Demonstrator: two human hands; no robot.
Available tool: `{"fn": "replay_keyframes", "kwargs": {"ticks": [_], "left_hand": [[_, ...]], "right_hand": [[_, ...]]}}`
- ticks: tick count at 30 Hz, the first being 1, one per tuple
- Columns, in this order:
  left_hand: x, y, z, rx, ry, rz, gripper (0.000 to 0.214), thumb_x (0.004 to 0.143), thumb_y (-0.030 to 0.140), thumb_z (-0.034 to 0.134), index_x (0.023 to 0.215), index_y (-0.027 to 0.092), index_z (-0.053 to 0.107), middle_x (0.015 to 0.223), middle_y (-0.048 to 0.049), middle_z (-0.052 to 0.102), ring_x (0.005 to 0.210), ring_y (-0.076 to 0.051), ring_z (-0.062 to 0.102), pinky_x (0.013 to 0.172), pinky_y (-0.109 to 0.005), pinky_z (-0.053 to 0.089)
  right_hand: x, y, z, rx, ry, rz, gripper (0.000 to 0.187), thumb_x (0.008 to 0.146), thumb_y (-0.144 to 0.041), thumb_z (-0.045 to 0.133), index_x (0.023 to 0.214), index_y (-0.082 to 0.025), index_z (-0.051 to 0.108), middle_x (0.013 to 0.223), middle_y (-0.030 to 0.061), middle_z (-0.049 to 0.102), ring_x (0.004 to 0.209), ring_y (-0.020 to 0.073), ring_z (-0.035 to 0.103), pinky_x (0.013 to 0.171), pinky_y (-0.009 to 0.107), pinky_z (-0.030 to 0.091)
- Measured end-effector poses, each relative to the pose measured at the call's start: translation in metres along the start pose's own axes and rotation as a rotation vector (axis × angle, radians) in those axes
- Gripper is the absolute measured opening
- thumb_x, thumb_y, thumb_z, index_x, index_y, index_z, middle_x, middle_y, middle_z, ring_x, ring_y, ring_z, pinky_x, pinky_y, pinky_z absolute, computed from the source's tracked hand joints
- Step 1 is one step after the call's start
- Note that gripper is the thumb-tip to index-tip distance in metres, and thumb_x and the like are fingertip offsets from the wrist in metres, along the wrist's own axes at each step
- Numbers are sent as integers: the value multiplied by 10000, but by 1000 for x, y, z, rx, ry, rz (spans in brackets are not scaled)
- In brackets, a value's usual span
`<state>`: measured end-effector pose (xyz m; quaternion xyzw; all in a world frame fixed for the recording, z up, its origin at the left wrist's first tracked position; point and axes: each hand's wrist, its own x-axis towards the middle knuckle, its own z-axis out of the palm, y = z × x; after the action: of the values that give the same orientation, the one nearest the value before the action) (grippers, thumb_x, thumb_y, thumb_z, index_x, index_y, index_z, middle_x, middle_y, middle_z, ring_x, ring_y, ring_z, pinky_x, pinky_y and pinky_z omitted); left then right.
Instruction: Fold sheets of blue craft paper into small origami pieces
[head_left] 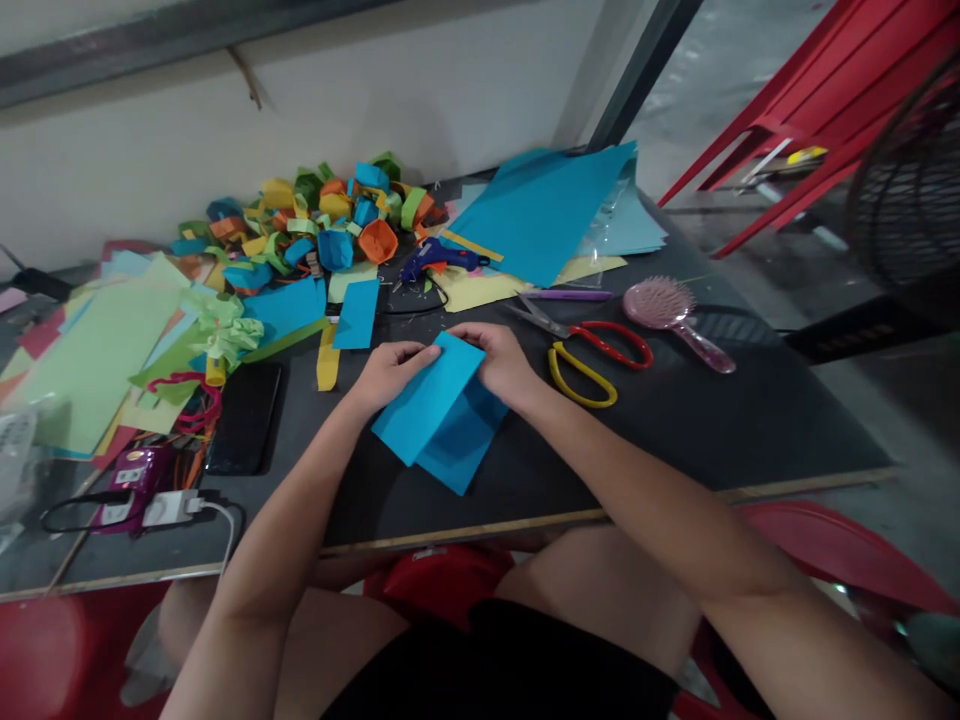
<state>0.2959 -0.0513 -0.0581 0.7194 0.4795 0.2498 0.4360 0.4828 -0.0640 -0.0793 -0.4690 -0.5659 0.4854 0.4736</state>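
A blue sheet of paper (pixel 429 400), folded over on itself with its lower flaps apart, is held above the dark table. My left hand (pixel 394 375) pinches its upper left edge, thumb on top. At the upper right, my right hand (pixel 501 362) grips the same sheet near the fold, its fingers partly hidden behind the paper. Right of that hand lie scissors (pixel 574 335) with one red and one yellow handle, blades pointing left. Just beyond my left hand rests a small blue paper rectangle (pixel 357 315) over a yellow strip (pixel 328 360).
Folded paper pieces (pixel 330 220) are heaped along the wall, beside a blue glue gun (pixel 442 260). Large blue sheets (pixel 544 215) lie at the back right. A hairbrush (pixel 675 315), a phone (pixel 244 418) and a purple power strip (pixel 139 485) are on the table (pixel 637 450). A fan (pixel 911 190) stands right.
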Motion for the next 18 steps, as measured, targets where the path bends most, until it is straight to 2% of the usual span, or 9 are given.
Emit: {"fn": "replay_keyframes", "kwargs": {"ticks": [2, 4, 6, 8, 11, 15, 18], "left_hand": [[0, 2, -2, 180, 23, 58, 466, 873, 545, 512, 581, 185, 551, 546, 15, 490, 534, -117, 458, 515, -257, 307], [-1, 4, -6, 307, -5, 115, 467, 896, 482, 499, 534, 191, 454, 504, 29, 395, 499, -111, 412, 509, -266, 265], [-3, 7, -11, 345, -85, 160, 447, 913, 445, 478, 547, 193, 431, 509, 33, 383, 493, -110, 419, 515, -266, 261], [-4, 8, -14, 349, -141, 188, 432, 929, 432, 449, 571, 192, 450, 519, 33, 401, 497, -109, 433, 519, -260, 266], [-6, 9, -12, 399, -139, 226, 424, 942, 414, 430, 591, 187, 500, 523, 27, 448, 505, -112, 455, 525, -254, 267], [-7, 7, 3, 624, -46, 198, 338, 936, 341, 444, 716, 185, 649, 642, -26, 635, 606, -151, 566, 541, -261, 266], [-11, 9, 15, 806, 26, 142, 269, 921, 308, 469, 878, 201, 712, 803, -66, 724, 714, -194, 635, 540, -264, 271]], "right_hand": [[4, 4, -1, 83, -12, 142, 260, 758, -421, 643, 815, -186, 736, 790, 53, 737, 735, 213, 674, 622, 303, 512], [7, 3, -3, 143, -56, 256, 332, 792, -481, 599, 813, -180, 738, 764, 67, 731, 693, 201, 668, 585, 296, 506], [7, -2, -7, 134, -129, 275, 345, 779, -497, 625, 839, -177, 739, 729, 62, 719, 637, 182, 649, 537, 280, 485], [5, -7, -10, 23, -184, 181, 310, 746, -467, 680, 841, -178, 739, 678, 42, 696, 580, 157, 611, 503, 262, 453], [0, -13, -11, -195, -175, -45, 227, 753, -393, 678, 815, -181, 729, 713, 40, 697, 612, 151, 609, 548, 267, 466], [-6, -15, -7, -451, -106, -288, 129, 780, -281, 600, 817, -199, 692, 789, 38, 706, 680, 160, 629, 616, 272, 476], [-7, -16, -6, -704, -112, -387, 58, 722, -201, 590, 741, -210, 643, 762, 21, 687, 687, 165, 613, 613, 270, 430]]}}
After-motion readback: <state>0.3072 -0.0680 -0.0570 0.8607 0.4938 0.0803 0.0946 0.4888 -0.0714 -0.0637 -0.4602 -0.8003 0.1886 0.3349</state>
